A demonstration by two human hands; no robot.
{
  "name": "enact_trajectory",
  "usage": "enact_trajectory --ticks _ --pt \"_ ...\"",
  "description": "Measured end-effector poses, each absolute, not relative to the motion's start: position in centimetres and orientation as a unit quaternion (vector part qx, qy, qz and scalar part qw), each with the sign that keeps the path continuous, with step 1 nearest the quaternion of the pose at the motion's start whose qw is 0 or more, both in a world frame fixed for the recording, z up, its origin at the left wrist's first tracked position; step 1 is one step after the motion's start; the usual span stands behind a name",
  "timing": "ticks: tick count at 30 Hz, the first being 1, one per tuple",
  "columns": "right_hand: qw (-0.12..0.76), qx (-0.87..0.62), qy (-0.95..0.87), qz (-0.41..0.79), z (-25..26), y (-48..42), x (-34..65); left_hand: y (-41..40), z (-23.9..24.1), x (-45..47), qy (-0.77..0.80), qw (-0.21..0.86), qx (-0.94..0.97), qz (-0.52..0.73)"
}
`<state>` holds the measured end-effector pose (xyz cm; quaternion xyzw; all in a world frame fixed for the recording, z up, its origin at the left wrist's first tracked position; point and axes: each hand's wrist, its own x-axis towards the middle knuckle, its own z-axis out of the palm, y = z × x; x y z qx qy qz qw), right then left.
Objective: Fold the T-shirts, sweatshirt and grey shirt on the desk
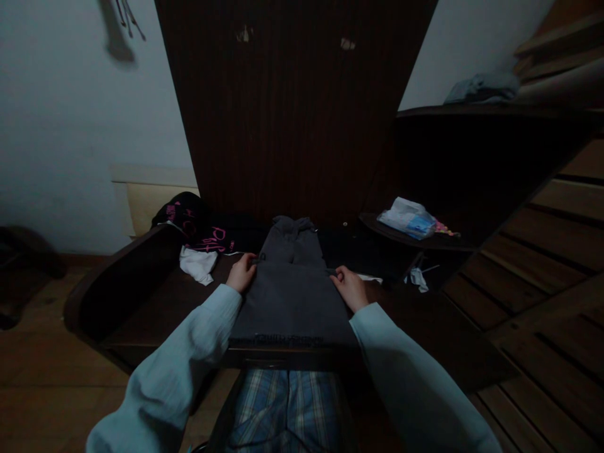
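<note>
A dark grey top lies on the dark wooden desk in front of me, its sides turned in to make a narrow strip. The near part is doubled over, with an edge running across the middle and faint print along the near fold. Its bunched collar or hood end points away from me. At the left corner of that edge, my left hand pinches the cloth. My right hand grips the opposite corner between thumb and fingers, about level with the left.
Black clothing with pink lettering and a white cloth lie to the left. Dark folded cloth is at the right. A tissue pack sits on a small corner shelf. The desk has a raised left side.
</note>
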<state>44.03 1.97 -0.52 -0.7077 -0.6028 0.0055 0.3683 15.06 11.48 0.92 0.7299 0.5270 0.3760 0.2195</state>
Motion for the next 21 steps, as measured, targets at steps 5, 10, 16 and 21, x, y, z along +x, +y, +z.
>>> enact_trajectory --ticks 5,10,16,21 --pt "0.409 -0.705 -0.578 0.031 -2.1 1.8 44.5 11.6 -1.0 14.0 0.524 0.278 0.688 0.418" --pt "0.428 -0.694 -0.573 0.082 -2.0 1.7 44.6 11.6 -1.4 13.1 0.482 0.354 0.676 0.430" --pt "0.453 -0.693 -0.552 0.097 -1.5 1.5 43.8 11.3 -1.5 12.7 0.402 0.402 0.697 0.437" --pt "0.508 -0.659 -0.546 0.100 -0.8 1.2 43.3 11.1 -1.1 12.7 0.382 0.333 0.711 0.487"
